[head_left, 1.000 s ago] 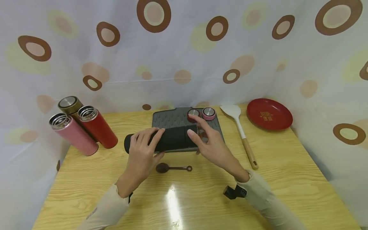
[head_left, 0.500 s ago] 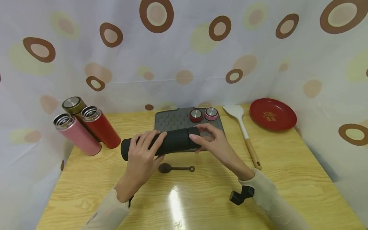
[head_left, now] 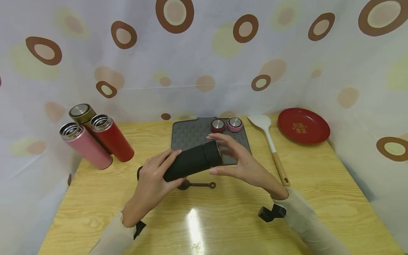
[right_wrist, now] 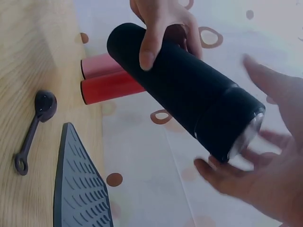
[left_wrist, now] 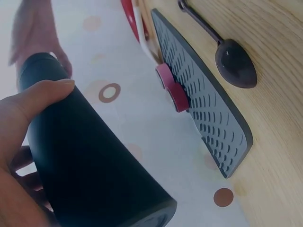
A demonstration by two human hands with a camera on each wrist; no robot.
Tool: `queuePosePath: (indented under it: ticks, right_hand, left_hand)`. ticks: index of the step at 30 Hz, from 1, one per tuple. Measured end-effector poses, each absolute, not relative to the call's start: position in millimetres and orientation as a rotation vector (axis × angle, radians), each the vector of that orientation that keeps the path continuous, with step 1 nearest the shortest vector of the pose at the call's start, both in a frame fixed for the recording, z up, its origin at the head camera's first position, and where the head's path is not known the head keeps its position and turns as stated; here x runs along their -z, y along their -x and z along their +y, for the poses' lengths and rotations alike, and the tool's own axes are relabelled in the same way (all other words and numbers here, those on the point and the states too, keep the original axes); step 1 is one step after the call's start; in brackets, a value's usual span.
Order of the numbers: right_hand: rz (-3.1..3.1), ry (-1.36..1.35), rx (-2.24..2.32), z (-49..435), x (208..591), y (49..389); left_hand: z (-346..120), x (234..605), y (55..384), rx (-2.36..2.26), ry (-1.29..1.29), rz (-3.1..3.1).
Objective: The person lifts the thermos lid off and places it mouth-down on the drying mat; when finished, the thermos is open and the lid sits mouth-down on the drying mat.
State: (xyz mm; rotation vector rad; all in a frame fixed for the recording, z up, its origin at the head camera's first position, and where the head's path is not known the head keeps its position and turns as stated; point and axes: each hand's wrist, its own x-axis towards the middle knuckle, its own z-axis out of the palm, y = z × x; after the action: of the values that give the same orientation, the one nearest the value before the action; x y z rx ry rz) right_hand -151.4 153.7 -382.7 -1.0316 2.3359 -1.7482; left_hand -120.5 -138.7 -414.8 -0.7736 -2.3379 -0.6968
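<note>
My left hand [head_left: 159,170] is wrapped around the body of a black thermos bottle [head_left: 188,163], which is held tilted in the air with its capped end up to the right. At that end, the black cap [right_wrist: 231,124] is on the bottle, with a shiny top edge. Around the cap my right hand [head_left: 243,163] spreads its fingers and thumb, apart from it and slightly blurred in the right wrist view. Below the bottle a dark brown spoon [head_left: 199,184] lies on the table, its bowl partly hidden by the left hand.
A grey ridged mat [head_left: 188,134] bears a red lid [head_left: 217,125] and a pink lid [head_left: 235,124]. At left stand an open pink bottle [head_left: 90,148], an open red bottle [head_left: 116,141] and a capped gold-brown bottle [head_left: 82,112]. A white spatula [head_left: 267,131] and red plate [head_left: 302,126] are right.
My right hand has gone from gripping the cap to spreading its fingers off it. The bottle's capped end has tilted upward, and its base has dropped behind the left hand.
</note>
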Motion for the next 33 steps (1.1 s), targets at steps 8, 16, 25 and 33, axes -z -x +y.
queuePosePath:
  ticks: [8,16,25,33]
  right_hand:
    - [2.572,0.721,1.683,148,384,157]
    - [2.349,0.576,1.73,145,377,157]
    - [2.275,1.022,1.749,147,377,162]
    - [2.346,0.927,1.637,150,375,171]
  left_hand:
    - [-136,417,129,0.618,0.803,-2.276]
    - [-135,422,131,0.677,0.804,-2.332]
    - [-138,422,139,0.714,0.757,-2.357]
    - [-139,420,150,0.621,0.788,-2.309]
